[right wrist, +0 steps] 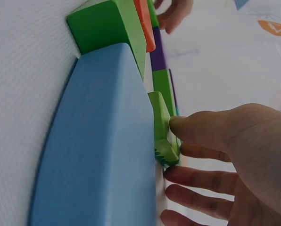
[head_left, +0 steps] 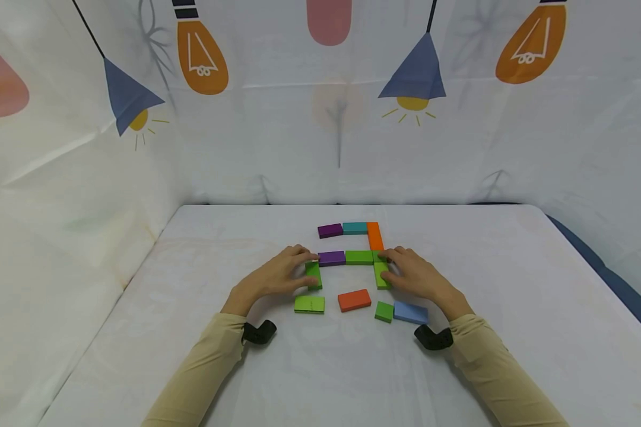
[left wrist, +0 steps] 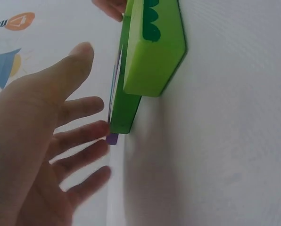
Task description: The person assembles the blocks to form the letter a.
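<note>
My left hand [head_left: 283, 274] is at the left end of a block figure, fingers nearly straight. Its fingertips are at the top of an upright green block [head_left: 313, 276] and the purple block [head_left: 332, 258]; the thumb lies over the green block's lower part. A green block [head_left: 359, 257] continues the row rightward. On the right, my right hand [head_left: 419, 276] has its thumb at a light green block [head_left: 381, 276] and its index fingertip over a small green block [head_left: 377, 257]. In the right wrist view its fingers extend beside the light green block [right wrist: 160, 115].
Behind the row lie a dark purple block [head_left: 330, 230], a teal block [head_left: 355, 228] and an orange block [head_left: 375, 236]. Nearer me are a lime block [head_left: 309, 305], a red-orange block [head_left: 354, 300], a green block [head_left: 384, 311] and a blue block [head_left: 411, 312] on the white table [head_left: 320, 373].
</note>
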Motion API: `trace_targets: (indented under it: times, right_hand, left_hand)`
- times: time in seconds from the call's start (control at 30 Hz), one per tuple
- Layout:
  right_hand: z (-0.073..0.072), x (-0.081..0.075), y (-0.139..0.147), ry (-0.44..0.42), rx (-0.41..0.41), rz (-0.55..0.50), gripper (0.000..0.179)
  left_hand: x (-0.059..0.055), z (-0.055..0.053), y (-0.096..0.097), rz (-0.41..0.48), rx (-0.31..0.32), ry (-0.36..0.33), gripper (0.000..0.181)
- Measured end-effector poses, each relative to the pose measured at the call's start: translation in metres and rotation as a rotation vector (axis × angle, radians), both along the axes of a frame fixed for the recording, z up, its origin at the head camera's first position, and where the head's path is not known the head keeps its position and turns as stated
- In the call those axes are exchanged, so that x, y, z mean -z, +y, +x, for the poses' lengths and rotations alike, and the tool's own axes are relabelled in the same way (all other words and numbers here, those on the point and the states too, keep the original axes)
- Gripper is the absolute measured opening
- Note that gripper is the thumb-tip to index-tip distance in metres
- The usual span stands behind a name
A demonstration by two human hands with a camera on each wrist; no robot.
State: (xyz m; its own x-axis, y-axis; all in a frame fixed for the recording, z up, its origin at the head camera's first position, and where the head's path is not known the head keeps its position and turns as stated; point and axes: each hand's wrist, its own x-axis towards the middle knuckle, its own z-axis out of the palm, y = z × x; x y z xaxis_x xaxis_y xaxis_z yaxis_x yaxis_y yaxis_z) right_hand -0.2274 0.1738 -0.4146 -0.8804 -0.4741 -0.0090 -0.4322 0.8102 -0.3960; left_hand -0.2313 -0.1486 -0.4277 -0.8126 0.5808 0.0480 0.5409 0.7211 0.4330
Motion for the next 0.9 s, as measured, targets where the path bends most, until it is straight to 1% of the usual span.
trace_targets:
  times: [0.13,0.23,0.37,0.47,0.7,0.9]
  right_hand:
    - [0.0,0.0,-0.001,0.004,0.01,0.0,0.046]
    - [0.001,-0.001,-0.002,0.017,0.026,-0.008,0.044]
    - [0.002,-0.002,-0.003,0.023,0.042,-0.024,0.042]
    - [0.003,-0.003,-0.003,0.022,0.032,-0.041,0.042]
    - [0.005,-0.005,-0.005,0.041,-0.027,-0.073,0.04]
    - [0.007,-0.007,-0.009,0.078,-0.082,-0.105,0.037]
  left_hand:
    - [-0.004,0.0,-0.002,0.001,0.009,0.082,0.049]
    - [-0.01,0.002,-0.002,0.031,0.031,0.081,0.042]
    - [-0.018,0.006,-0.001,0.06,0.079,0.013,0.038]
    - [-0.024,0.009,0.002,0.06,0.113,-0.04,0.036]
    - [-0.032,0.018,0.009,0.039,0.188,-0.12,0.036]
    - [-0.036,0.023,0.011,0.011,0.226,-0.194,0.035]
